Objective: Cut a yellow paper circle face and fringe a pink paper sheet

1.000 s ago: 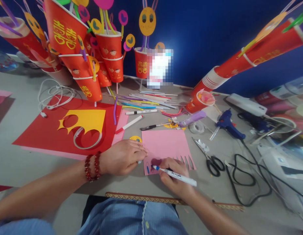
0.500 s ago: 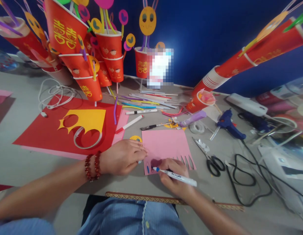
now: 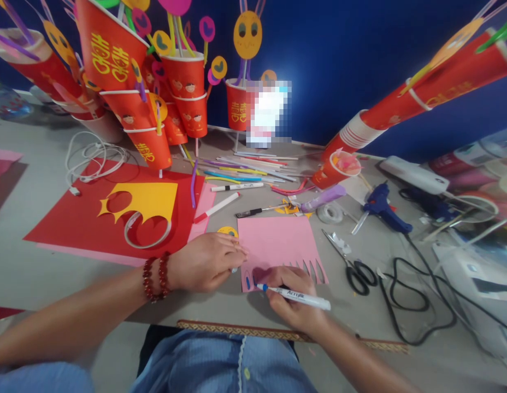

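Note:
A pink paper sheet (image 3: 276, 245) lies on the grey table in front of me, its lower right edge cut into pointed notches. My right hand (image 3: 292, 303) is closed around a white acrylic marker (image 3: 296, 295) with a blue tip, which rests at the sheet's lower left corner beside a small blue oval mark. My left hand (image 3: 206, 262), with a red bead bracelet on the wrist, presses curled fingers on the sheet's left edge. A small yellow paper disc (image 3: 228, 231) peeks out just above that hand.
Black scissors (image 3: 352, 265), a blue glue gun (image 3: 382, 207) and black cables lie right of the sheet. Red paper with a yellow cut-out (image 3: 141, 199) lies to the left. Red paper cups with decorations stand at the back; markers and coloured straws are scattered mid-table.
The marker tip has shifted slightly down and right along the sheet's lower edge. My left hand has stayed in place.

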Demonstrator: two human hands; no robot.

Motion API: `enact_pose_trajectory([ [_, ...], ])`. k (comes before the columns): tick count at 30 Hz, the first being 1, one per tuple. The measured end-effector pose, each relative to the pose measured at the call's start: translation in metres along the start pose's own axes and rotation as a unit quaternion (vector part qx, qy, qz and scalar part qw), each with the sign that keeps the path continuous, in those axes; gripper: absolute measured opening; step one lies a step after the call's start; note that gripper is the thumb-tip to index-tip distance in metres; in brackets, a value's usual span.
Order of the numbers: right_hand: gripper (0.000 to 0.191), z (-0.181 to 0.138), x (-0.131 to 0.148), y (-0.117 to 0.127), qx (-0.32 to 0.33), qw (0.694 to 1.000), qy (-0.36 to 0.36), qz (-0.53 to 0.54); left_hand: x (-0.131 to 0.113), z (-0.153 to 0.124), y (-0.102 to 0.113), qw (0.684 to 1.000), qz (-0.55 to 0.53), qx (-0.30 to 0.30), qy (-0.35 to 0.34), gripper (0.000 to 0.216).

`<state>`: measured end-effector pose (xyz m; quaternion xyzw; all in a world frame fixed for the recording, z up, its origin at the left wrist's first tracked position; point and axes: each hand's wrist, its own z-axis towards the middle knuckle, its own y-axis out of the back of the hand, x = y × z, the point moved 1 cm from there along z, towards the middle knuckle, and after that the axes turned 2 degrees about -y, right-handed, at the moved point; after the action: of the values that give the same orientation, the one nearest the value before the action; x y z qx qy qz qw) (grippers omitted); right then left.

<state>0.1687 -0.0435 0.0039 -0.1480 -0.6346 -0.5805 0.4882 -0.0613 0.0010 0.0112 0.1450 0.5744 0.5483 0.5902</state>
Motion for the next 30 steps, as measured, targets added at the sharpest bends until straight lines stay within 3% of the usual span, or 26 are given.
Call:
enact_pose_trajectory([
  [30, 0.013, -0.0015, -0.0066, -0.0018, -0.035, 0.999, -0.019, 0.001, 0.0007, -0.0006, -0.0011, 1.0, 0.0, -0.003, 0.0, 0.026],
])
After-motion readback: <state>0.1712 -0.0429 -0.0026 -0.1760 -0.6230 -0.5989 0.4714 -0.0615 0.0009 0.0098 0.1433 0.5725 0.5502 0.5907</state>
